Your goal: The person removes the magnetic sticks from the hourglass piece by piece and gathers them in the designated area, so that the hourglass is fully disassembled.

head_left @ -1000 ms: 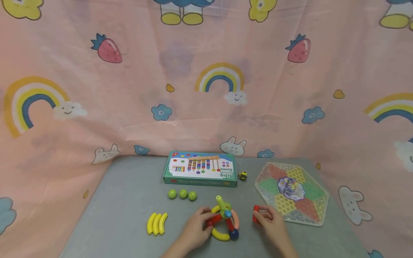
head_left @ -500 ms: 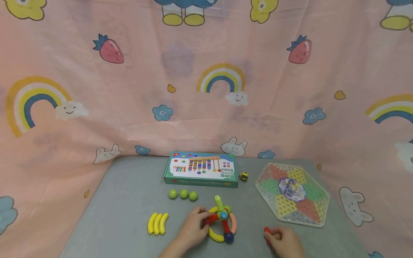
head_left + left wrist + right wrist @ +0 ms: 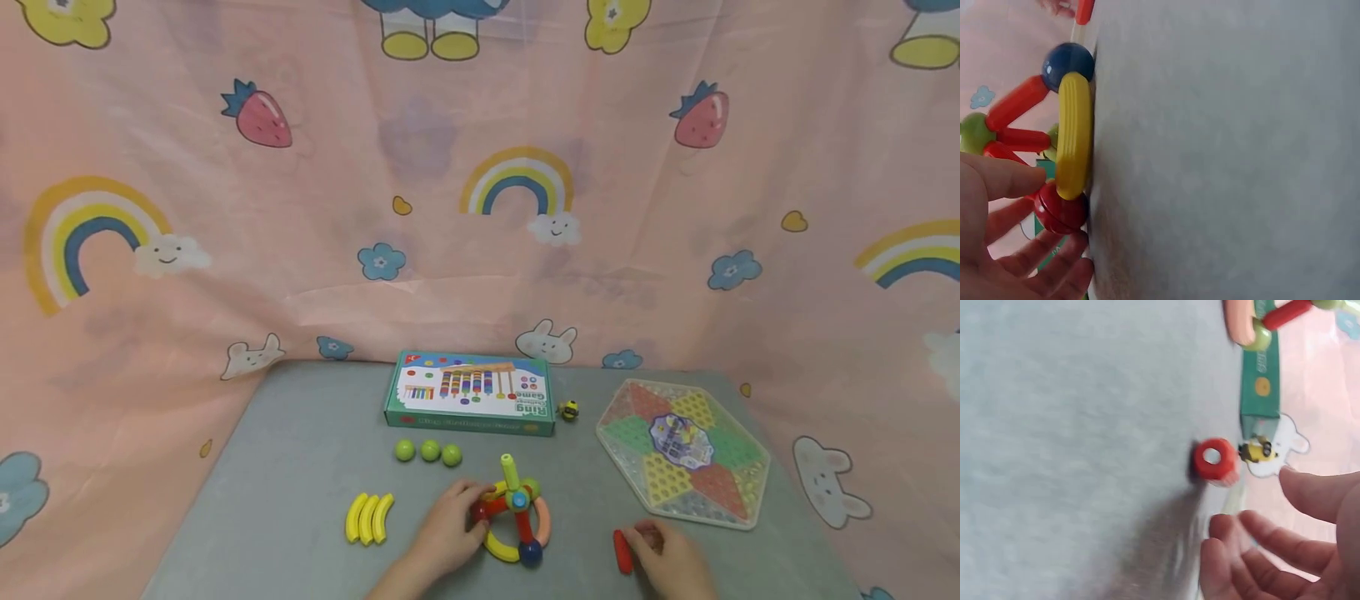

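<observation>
A toy frame of magnetic balls and rods stands at the table's front middle. Its base ring has yellow curved rods [image 3: 501, 548], a pink curved rod [image 3: 543, 521] and a navy ball [image 3: 530, 552]. Red straight rods rise to a green ball, with a light green rod [image 3: 510, 472] pointing up. My left hand [image 3: 448, 531] grips the red ball [image 3: 1060, 211] at the ring's left corner, thumb and fingers about it. To the right, a loose red rod [image 3: 622, 552] lies on the table. Beside it my right hand [image 3: 669, 557] is open, its fingers apart from the rod in the right wrist view.
Several yellow curved rods [image 3: 366, 518] lie at the left, with three green balls [image 3: 430, 450] behind. Farther back are a green game box [image 3: 468, 423] and a small yellow-and-black figure [image 3: 569, 410]. A hexagonal game board [image 3: 682, 454] lies at the right.
My right hand carried the red rod right and toward the front edge, then let go of it on the table. The frame turned and shifted slightly left under my left hand's grip.
</observation>
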Demonstrator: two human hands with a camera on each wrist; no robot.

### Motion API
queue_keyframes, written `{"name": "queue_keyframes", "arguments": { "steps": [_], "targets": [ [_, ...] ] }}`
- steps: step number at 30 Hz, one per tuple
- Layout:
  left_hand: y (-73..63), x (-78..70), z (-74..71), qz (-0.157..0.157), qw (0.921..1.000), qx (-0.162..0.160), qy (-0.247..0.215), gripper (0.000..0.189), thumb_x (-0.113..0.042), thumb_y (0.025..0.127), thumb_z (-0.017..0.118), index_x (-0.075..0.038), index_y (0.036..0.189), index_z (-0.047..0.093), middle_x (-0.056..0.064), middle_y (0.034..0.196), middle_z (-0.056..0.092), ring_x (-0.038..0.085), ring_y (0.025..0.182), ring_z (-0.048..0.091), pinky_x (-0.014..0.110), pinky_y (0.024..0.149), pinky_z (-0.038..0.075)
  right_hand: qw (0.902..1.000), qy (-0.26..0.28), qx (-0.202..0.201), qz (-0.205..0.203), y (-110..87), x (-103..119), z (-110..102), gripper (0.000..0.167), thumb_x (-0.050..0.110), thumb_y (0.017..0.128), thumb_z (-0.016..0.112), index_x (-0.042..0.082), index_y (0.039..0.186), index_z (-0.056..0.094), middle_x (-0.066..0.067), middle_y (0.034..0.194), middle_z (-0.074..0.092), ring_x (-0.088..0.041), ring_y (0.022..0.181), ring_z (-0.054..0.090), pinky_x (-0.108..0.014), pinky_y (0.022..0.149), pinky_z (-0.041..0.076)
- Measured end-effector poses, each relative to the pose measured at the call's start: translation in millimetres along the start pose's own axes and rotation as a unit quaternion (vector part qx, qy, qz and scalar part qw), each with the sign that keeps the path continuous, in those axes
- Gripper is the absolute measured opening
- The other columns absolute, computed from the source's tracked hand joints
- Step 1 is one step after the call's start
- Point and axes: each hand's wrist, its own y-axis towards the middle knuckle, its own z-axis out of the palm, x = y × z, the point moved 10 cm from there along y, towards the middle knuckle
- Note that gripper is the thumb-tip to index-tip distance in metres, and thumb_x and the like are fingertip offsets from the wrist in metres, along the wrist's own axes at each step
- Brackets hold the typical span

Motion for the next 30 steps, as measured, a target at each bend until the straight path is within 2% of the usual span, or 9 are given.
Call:
{"name": "queue_keyframes", "arguments": {
  "steps": [3, 6, 12, 15, 19, 24, 27, 30],
  "targets": [
    [-1.9, 0.0, 2.9, -0.002, 1.0, -0.004, -0.006, 0.048, -0.022, 0.085, 0.077, -0.022, 0.131, 0.064, -0.004, 0.124, 0.061, 0.018, 0.113, 0.061, 0.043, 0.095, 0.054, 0.9991, 0.033, -0.024, 0.0, -0.9, 3.6, -12.4, 0.047, 0.041, 0.096, 0.065, -0.002, 0.115, 0.067, -0.006, 0.093, 0.073, -0.015, 0.08, 0.066, -0.035, 0.068, 0.054],
    [-3.9, 1.2, 7.1, -0.01, 0.9999, -0.004, -0.014, 0.042, -0.027, 0.085, 0.079, -0.021, 0.125, 0.067, -0.005, 0.12, 0.06, 0.014, 0.107, 0.059, 0.039, 0.092, 0.054, 0.9968, 0.071, -0.037, -0.004, -4.2, 14.4, -21.4, 0.049, 0.041, 0.095, 0.068, -0.001, 0.122, 0.066, -0.009, 0.102, 0.074, -0.017, 0.086, 0.069, -0.037, 0.075, 0.057],
    [-6.8, 1.8, 10.3, -0.017, 0.9996, 0.0, -0.023, 0.031, -0.024, 0.084, 0.08, -0.019, 0.114, 0.073, -0.007, 0.106, 0.056, 0.007, 0.092, 0.054, 0.027, 0.077, 0.05, 0.9895, 0.14, -0.035, -0.014, -14.8, 44.7, -26.1, 0.064, 0.053, 0.087, 0.075, 0.005, 0.127, 0.065, -0.007, 0.11, 0.074, -0.016, 0.097, 0.069, -0.038, 0.085, 0.057],
    [-5.4, 4.3, 10.0, -0.036, 0.9987, 0.011, -0.035, 0.029, -0.027, 0.082, 0.083, -0.018, 0.109, 0.075, -0.009, 0.097, 0.056, 0.006, 0.083, 0.051, 0.023, 0.068, 0.045, 0.9838, 0.175, -0.028, -0.026, -19.1, 64.9, -20.2, 0.055, 0.042, 0.089, 0.076, 0.005, 0.128, 0.064, -0.007, 0.114, 0.072, -0.017, 0.1, 0.068, -0.036, 0.084, 0.057],
    [-4.3, 6.0, 8.8, -0.051, 0.998, 0.022, -0.032, 0.03, -0.03, 0.08, 0.085, -0.017, 0.106, 0.075, -0.007, 0.093, 0.057, 0.008, 0.08, 0.05, 0.024, 0.065, 0.043, 0.9733, 0.222, -0.002, -0.057, -23.9, 97.7, -0.8, 0.043, 0.021, 0.087, 0.079, 0.006, 0.125, 0.065, -0.012, 0.117, 0.07, -0.02, 0.1, 0.067, -0.032, 0.08, 0.059],
    [-6.2, 1.2, 11.7, -0.044, 0.9986, 0.028, -0.012, 0.031, -0.031, 0.08, 0.085, -0.016, 0.105, 0.074, -0.006, 0.092, 0.057, 0.007, 0.078, 0.05, 0.023, 0.064, 0.043, 0.9631, 0.248, 0.043, -0.094, -26.5, 128.6, 27.3, 0.051, 0.023, 0.08, 0.086, 0.007, 0.124, 0.065, -0.012, 0.118, 0.069, -0.023, 0.103, 0.067, -0.028, 0.079, 0.059],
    [-5.8, -3.2, 14.3, -0.044, 0.9983, 0.037, -0.011, 0.029, -0.031, 0.08, 0.085, -0.016, 0.102, 0.074, -0.007, 0.089, 0.058, 0.007, 0.075, 0.049, 0.023, 0.061, 0.042, 0.9625, 0.252, 0.04, -0.092, -27.7, 137.4, 35.2, 0.055, 0.021, 0.077, 0.088, 0.007, 0.124, 0.065, -0.011, 0.117, 0.069, -0.023, 0.104, 0.067, -0.028, 0.08, 0.059],
    [-4.1, -6.9, 16.4, -0.047, 0.9976, 0.047, -0.017, 0.026, -0.031, 0.08, 0.085, -0.017, 0.098, 0.072, -0.008, 0.084, 0.058, 0.007, 0.072, 0.049, 0.023, 0.058, 0.042, 0.9639, 0.251, 0.02, -0.087, -28.9, 141.8, 37.0, 0.054, 0.018, 0.075, 0.089, 0.007, 0.123, 0.066, -0.008, 0.114, 0.07, -0.022, 0.104, 0.066, -0.027, 0.079, 0.059]
  ]
}}
